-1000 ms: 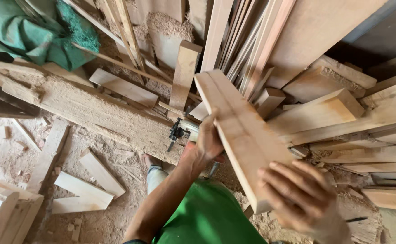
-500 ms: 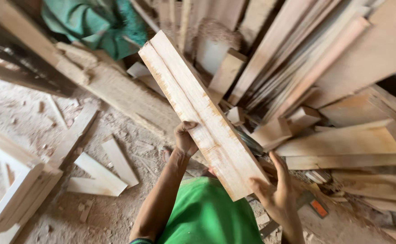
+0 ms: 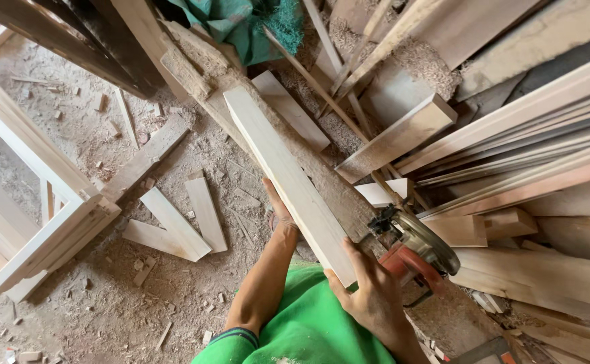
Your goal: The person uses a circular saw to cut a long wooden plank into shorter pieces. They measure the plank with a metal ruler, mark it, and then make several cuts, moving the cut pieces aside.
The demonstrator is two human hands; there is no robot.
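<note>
Above the sawdust-covered floor (image 3: 106, 296) we hold a pale planed board (image 3: 288, 178) in both hands, slanting from the near end by our chest up and away toward the far lumber pile. Our right hand (image 3: 369, 296) grips the near end, thumb on the upper face and fingers curled under the edge. Our left hand (image 3: 278, 205) lies against the board's left edge farther along, fingers stretched out fairly flat; whether they wrap beneath we cannot tell. Just right of the right hand a circular saw (image 3: 416, 246) with a red body rests on a rough plank (image 3: 322, 172) that runs under the board. Past it, toward the right edge of the floor, long boards and thin strips (image 3: 531, 135) lie stacked. At the left edge stands a light wooden frame (image 3: 46, 202), with short offcuts (image 3: 174, 226) lying beside it in the dust. At the far side, green cloth (image 3: 254, 20) is draped over timber.
</note>
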